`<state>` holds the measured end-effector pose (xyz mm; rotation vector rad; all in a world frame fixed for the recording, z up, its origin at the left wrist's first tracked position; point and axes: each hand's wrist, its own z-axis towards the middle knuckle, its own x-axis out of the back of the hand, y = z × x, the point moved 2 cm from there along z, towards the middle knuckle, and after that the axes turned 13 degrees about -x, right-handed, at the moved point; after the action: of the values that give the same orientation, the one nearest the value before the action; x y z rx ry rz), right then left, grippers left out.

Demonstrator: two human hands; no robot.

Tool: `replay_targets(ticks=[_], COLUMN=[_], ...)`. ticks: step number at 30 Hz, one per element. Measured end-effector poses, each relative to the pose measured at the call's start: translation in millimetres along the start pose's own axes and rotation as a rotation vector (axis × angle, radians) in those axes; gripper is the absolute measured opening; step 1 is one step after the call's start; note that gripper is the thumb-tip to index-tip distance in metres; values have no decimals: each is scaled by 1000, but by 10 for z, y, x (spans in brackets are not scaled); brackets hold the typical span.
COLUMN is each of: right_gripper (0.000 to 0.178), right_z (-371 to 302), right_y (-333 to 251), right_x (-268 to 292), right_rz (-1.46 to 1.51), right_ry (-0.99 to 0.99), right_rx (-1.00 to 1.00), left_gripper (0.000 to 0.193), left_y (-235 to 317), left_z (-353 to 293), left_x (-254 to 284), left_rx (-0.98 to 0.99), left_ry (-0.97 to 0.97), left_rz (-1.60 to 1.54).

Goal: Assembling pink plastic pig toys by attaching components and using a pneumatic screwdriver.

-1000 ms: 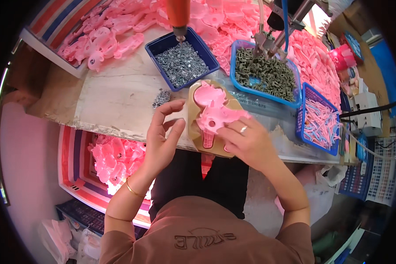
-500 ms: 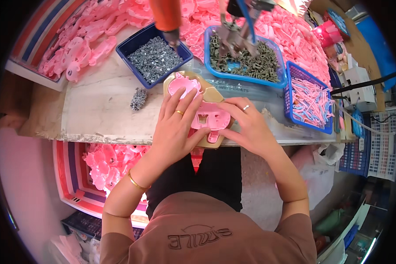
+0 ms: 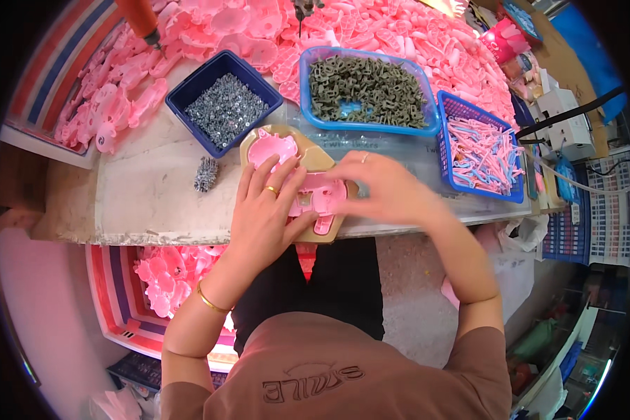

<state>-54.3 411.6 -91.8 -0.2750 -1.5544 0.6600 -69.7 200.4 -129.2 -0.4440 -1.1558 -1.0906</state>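
Observation:
A pink plastic shell (image 3: 323,183), with a rounded piece at its far end, lies in a tan fixture (image 3: 320,158) at the table's front edge. My left hand (image 3: 266,203) rests across the shell's left side, fingers stretched out and thumb apart on its near part. Over the right side of the shell is my right hand (image 3: 383,187), slightly blurred, its thumb and fingers apart. Whether its fingertips touch the shell is hard to see.
A dark blue bin of small metal parts (image 3: 227,143), a blue tray of grey-green pieces (image 3: 313,120) and a blue basket of pink and blue sticks (image 3: 446,164) stand behind. Pink shells (image 3: 231,21) are heaped beyond. An orange-handled tool (image 3: 138,17) hangs at upper left.
My right hand has shifted and blurred over the shell. The hanging orange tool and metal tool now appear farther up and left. The left hand stays on the shell; the whole view has shifted slightly.

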Motion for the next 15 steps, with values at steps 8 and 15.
replay_targets(ticks=[8, 15], right_gripper=[22, 17], right_z=[1051, 1037], right_y=[685, 1028], right_x=[178, 228], right_rz=[-135, -45], right_ry=[216, 244], right_rx=[-343, -405], left_gripper=[64, 65], left_y=[29, 44], left_z=[2, 0], left_x=[-6, 0], left_rx=[21, 16], left_ry=[-11, -9], left_rz=[-26, -27])
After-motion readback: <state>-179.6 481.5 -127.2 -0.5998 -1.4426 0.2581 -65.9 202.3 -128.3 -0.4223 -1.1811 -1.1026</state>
